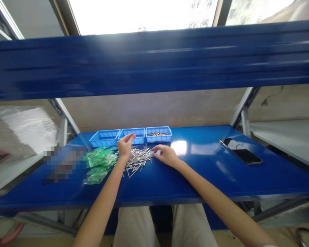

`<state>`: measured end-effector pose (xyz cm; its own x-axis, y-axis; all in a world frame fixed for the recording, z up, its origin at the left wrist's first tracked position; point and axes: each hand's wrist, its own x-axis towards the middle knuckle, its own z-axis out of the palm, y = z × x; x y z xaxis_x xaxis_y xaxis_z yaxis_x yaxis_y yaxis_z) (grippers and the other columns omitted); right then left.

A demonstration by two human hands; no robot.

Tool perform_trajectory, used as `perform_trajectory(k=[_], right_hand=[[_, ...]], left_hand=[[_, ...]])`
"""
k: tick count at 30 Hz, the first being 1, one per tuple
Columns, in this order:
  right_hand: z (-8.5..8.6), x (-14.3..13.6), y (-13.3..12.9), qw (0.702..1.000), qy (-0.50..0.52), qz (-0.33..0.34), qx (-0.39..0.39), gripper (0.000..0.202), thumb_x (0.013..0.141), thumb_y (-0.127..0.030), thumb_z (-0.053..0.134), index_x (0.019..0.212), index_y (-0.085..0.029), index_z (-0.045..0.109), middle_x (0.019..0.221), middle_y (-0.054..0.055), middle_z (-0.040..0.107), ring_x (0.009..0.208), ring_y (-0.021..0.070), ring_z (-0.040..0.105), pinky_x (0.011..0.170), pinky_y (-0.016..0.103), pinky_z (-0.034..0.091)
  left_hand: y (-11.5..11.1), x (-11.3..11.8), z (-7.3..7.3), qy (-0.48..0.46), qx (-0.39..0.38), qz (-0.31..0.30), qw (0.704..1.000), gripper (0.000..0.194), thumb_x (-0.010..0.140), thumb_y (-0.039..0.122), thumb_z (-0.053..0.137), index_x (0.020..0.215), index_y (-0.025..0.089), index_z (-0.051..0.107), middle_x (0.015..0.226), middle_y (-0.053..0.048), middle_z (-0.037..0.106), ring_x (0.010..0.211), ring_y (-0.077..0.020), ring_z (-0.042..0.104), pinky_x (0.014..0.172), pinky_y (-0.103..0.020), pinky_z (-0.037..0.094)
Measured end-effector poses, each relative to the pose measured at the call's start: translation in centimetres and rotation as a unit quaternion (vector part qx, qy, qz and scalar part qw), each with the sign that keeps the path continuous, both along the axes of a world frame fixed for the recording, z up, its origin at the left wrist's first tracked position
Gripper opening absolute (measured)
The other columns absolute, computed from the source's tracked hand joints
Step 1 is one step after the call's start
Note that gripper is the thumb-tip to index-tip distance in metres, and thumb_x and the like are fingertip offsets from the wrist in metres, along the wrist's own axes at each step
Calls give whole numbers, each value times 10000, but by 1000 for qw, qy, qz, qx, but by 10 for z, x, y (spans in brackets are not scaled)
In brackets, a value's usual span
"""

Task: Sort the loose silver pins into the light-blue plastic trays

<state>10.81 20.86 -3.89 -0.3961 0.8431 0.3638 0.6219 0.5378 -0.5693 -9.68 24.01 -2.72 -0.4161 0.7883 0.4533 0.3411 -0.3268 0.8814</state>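
A loose pile of thin silvery metal pins (137,159) lies on the blue table. My left hand (125,145) is raised above the pile's left part, fingertips in front of the middle blue bin (140,131). Its thumb and fingers are pinched together; whatever they hold is too small to make out. At the pile's right edge, my right hand (167,155) has curved fingers, with a gap between thumb and forefinger. The right blue bin (158,139) contains several thin metal pieces. No contents show in the left blue bin (104,139).
Green plastic bags (101,159) lie left of the pile, beside a pixelated patch. A phone (240,151) rests on the right of the table (190,178). A blue shelf beam (154,65) crosses above, with a metal strut (244,106) at the right.
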Motion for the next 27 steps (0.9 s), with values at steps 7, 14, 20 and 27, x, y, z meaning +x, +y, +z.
perform_trajectory(k=[7,14,20,27], right_hand=[[-4,0,0,999,8,35,24,211,751,-353,570,923,-255,640,906,1,612,657,96,543,601,226,400],[-4,4,3,995,-27,81,42,474,651,-478,652,1058,-240,610,1015,65,580,940,213,510,811,357,392],[-7,5,8,993,-10,111,33,252,724,-416,612,893,-238,667,969,47,594,891,183,529,804,335,394],[-8,4,9,994,5,104,30,191,733,-372,608,816,-212,672,867,42,616,807,167,556,731,291,426]], left_hand=[[-4,3,0,165,-31,-47,985,262,704,352,582,884,190,682,927,-59,673,680,-146,597,638,-265,474],[-11,9,3,172,-4,-64,983,238,723,353,541,817,180,674,941,-57,612,678,-123,558,584,-229,451],[-17,13,10,145,-28,-62,987,252,732,365,505,787,177,665,884,-49,638,753,-156,570,600,-235,443],[-23,23,9,231,-66,-205,949,254,728,395,534,705,176,659,752,-37,649,689,-151,571,566,-236,406]])
